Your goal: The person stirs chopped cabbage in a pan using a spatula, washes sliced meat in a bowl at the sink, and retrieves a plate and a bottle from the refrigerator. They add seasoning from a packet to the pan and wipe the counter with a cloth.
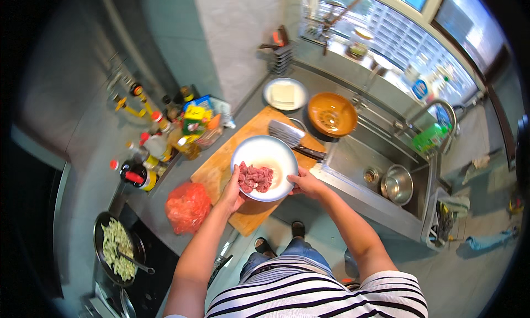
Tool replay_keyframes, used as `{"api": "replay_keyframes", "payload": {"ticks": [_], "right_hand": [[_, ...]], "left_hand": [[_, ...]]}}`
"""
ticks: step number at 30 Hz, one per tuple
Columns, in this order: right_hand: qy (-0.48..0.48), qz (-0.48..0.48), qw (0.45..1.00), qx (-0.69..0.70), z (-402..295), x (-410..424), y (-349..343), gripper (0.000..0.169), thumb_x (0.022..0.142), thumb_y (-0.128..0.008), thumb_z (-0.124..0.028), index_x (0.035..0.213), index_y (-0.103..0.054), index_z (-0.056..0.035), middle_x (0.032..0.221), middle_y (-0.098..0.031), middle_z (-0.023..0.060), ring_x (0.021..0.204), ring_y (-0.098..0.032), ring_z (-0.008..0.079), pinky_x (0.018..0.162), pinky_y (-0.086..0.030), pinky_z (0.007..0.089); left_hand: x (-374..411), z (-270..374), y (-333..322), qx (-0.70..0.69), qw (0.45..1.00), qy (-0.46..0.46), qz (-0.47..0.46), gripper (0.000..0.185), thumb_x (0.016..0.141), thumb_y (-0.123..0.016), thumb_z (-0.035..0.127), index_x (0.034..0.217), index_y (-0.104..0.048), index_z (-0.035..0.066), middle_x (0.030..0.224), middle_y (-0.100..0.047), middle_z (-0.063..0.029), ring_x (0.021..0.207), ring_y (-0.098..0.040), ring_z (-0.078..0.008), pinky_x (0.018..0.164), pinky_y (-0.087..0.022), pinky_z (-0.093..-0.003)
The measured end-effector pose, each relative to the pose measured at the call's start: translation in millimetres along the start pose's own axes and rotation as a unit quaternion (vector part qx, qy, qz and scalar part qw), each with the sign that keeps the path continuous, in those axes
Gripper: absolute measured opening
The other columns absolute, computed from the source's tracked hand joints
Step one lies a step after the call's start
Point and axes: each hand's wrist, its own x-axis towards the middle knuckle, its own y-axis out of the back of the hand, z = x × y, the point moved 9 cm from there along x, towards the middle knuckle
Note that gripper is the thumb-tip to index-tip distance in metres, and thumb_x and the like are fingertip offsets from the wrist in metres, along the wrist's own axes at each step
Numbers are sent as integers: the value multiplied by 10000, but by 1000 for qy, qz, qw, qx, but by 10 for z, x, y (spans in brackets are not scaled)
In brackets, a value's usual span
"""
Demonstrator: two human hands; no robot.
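Note:
Between both hands I hold a white bowl with a bluish rim, raised over the wooden cutting board. Sliced raw meat lies in its near left part. My left hand grips the left rim, thumb up along the side. On the right rim sits my right hand, its thumb over the edge. A cleaver with a dark riveted handle rests on the board just beyond the bowl, and the bowl covers the middle of the board.
A red plastic bag sits left of the board. Sliced pale green vegetable fills a frying pan on the cooktop. Beyond the board are a plate of pale blocks and a brown bowl. The sink lies right; bottles line the left wall.

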Motion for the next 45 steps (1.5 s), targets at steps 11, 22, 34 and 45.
{"api": "replay_keyframes", "payload": {"ticks": [11,22,34,45], "right_hand": [[315,238,866,-308,-373,-781,1156,629,944,-586,-298,1467,-337,-54,1416,-374,286,1295,-394,437,1091,-322,446],[285,331,886,-156,-57,-626,2398,635,947,-549,-138,1506,-254,-73,1368,-404,232,1247,-459,331,1052,-379,388],[314,277,898,135,81,-288,2648,661,944,-527,-82,1513,-190,-65,1400,-348,214,1262,-453,325,1070,-372,407],[274,341,894,-97,-10,-478,2757,692,928,-563,-180,1517,-212,-93,1458,-348,241,1362,-311,418,1120,-265,457]], "left_hand": [[1051,-1281,-1610,162,983,69,-54,650,982,-277,628,1395,-392,139,1297,-577,-93,1102,-621,-223,763,-580,-410],[1762,-1725,-2702,469,876,108,35,551,964,-383,615,1341,-386,214,1209,-581,-102,980,-633,-293,655,-568,-484],[2092,-1660,-3337,670,742,17,-25,531,968,-460,524,1305,-454,113,1071,-645,-166,954,-652,-297,643,-590,-436],[2159,-1912,-2795,491,863,116,27,560,989,-331,584,1308,-456,141,1093,-641,-108,937,-658,-236,689,-588,-430]]}}
